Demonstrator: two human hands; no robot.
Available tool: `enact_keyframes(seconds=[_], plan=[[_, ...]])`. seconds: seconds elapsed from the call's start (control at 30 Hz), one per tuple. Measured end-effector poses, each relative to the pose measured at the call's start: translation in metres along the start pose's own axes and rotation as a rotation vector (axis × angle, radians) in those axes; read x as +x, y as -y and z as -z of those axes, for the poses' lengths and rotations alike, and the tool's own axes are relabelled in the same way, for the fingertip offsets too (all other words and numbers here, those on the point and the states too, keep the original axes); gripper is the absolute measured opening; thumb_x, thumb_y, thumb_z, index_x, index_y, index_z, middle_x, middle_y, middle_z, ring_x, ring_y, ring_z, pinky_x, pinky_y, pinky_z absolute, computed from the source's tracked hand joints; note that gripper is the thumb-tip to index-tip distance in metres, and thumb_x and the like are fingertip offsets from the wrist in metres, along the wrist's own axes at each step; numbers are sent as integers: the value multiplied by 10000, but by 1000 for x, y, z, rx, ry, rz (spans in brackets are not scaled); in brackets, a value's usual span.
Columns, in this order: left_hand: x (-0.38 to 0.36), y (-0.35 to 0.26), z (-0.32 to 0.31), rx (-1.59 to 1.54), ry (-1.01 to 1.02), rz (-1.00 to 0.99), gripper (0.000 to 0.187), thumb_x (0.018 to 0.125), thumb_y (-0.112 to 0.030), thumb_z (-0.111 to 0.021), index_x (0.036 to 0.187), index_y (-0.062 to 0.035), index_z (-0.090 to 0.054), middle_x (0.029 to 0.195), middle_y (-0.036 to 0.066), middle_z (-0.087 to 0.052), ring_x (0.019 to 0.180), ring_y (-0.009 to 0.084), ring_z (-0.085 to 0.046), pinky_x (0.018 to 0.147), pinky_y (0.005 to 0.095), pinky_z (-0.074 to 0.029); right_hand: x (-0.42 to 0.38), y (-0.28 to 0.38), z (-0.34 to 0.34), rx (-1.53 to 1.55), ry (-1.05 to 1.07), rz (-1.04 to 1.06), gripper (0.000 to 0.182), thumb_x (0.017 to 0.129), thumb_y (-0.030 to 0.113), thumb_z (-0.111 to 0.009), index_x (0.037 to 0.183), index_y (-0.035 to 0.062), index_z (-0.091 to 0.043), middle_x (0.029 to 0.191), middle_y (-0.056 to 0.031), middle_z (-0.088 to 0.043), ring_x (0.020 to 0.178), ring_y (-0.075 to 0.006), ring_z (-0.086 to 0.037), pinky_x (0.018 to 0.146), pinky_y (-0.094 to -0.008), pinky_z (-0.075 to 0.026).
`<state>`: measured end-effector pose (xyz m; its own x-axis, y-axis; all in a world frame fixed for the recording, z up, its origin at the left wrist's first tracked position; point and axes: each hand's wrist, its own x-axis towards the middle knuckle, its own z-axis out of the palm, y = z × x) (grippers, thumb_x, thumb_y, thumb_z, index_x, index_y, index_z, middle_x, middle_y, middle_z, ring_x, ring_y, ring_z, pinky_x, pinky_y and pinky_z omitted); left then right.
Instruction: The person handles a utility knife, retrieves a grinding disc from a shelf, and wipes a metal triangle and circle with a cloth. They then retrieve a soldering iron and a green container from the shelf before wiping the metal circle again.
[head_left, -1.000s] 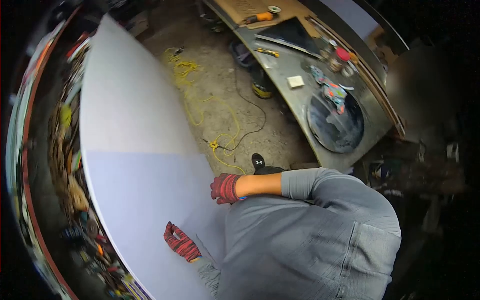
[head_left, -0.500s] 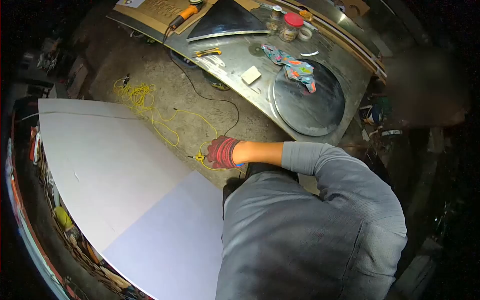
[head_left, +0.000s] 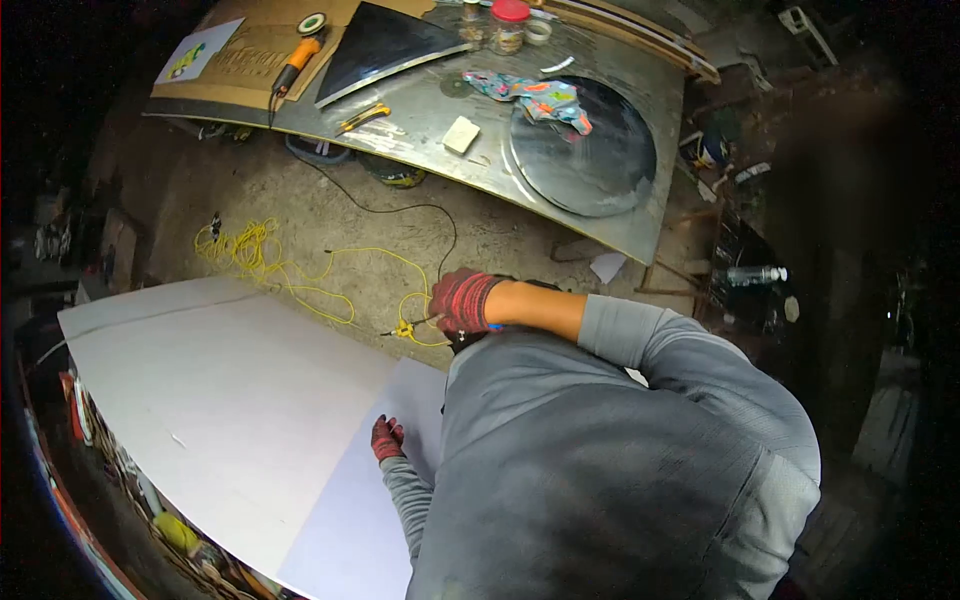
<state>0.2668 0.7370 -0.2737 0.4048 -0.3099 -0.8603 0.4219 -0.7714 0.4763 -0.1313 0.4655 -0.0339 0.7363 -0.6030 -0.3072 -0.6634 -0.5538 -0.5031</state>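
My right hand (head_left: 463, 300), in a red and black knitted glove, reaches across in front of me with its fingers curled closed. What it grips is hidden behind the glove. Just left of its fingers is a yellow connector (head_left: 403, 329) on a yellow cord (head_left: 378, 250), and a black cord (head_left: 452, 228) runs down to the same spot. Lower down, my left hand (head_left: 387, 438), gloved alike, hangs with loosely bent fingers and nothing in them. It overlaps a large white sheet (head_left: 220, 380) in this view.
A metal-topped table (head_left: 640, 235) carries an orange angle grinder (head_left: 297, 62), a dark triangular panel (head_left: 385, 50), a yellow utility knife (head_left: 365, 118), a pale block (head_left: 461, 135), a dark disc (head_left: 600, 175), a patterned cloth (head_left: 540, 97) and a red-lidded jar (head_left: 508, 28).
My left hand has come into view over the white sheet. The right hand stays beside the yellow connector. The view has shifted, with the table now higher and farther left.
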Motion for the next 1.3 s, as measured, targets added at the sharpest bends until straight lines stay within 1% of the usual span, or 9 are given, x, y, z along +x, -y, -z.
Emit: enact_keyframes(seconds=[0.27,0.47,0.6,0.7,0.83,0.93,1.03,1.23,1.3], plan=[[10,-38,-31,45,90,-26,334,880,-332,-579,1135,-120,-542,824,73,-618,543,189,-495,463,305,-419,-42,-82,-33,69,-225,-354,352,858,403,-534,1001,116,-680,1048,-147,-647,995,-357,-607,852,-462,-493],[11,-43,-75,330,239,-232,409,866,-394,-609,1173,-129,-560,892,65,-654,601,206,-564,515,312,-443,-129,-194,-69,287,-777,-1009,467,796,409,-651,1118,70,-633,1108,-179,-615,1053,-374,-568,932,-453,-450],[15,-58,-124,418,147,48,474,883,-457,-580,1217,-121,-560,958,75,-663,675,192,-602,539,308,-454,-224,-281,-105,153,-1020,-1411,525,718,421,-754,1059,45,-621,1082,-199,-612,1041,-383,-571,907,-442,-463],[-28,-80,-188,475,322,-212,451,902,-428,-569,1212,-100,-565,959,95,-669,693,178,-601,566,280,-467,-269,-323,-120,232,-1158,-1575,597,685,423,-795,1113,53,-604,1125,-212,-599,1070,-378,-565,919,-436,-461],[-58,-126,-302,619,391,-263,437,936,-401,-561,1214,-63,-563,984,113,-666,717,159,-601,614,264,-486,-272,-399,-200,770,-1382,-1373,714,709,441,-787,1235,31,-532,1233,-228,-560,1156,-366,-531,958,-414,-443],[-101,-149,-398,647,524,-349,458,937,-378,-579,1254,-52,-526,988,113,-664,766,163,-616,690,275,-506,-262,-380,-170,848,-1072,-1351,687,736,437,-764,1226,15,-531,1226,-221,-571,1147,-368,-537,948,-411,-441],[-125,-143,-490,620,690,-361,501,919,-339,-610,1311,-60,-471,1034,115,-648,852,171,-621,739,282,-513,-248,-343,-138,1125,-1154,-1201,669,763,435,-747,1211,-11,-530,1219,-219,-588,1110,-365,-563,923,-409,-441],[-132,-95,-636,707,774,-178,579,834,-359,-699,1262,-32,-487,1084,129,-631,982,208,-611,818,317,-495,-194,-316,-176,981,-1049,-1384,1117,620,615,-778,1382,-70,-333,1356,-296,-447,1283,-396,-423,1064,-403,-362],[-99,-76,-659,1181,756,-451,568,836,-378,-679,1237,-21,-494,1105,114,-634,999,223,-605,850,329,-474,-198,-323,-171,946,-1026,-1416,1086,624,601,-783,1363,-70,-352,1339,-292,-466,1252,-395,-461,1037,-411,-391]])
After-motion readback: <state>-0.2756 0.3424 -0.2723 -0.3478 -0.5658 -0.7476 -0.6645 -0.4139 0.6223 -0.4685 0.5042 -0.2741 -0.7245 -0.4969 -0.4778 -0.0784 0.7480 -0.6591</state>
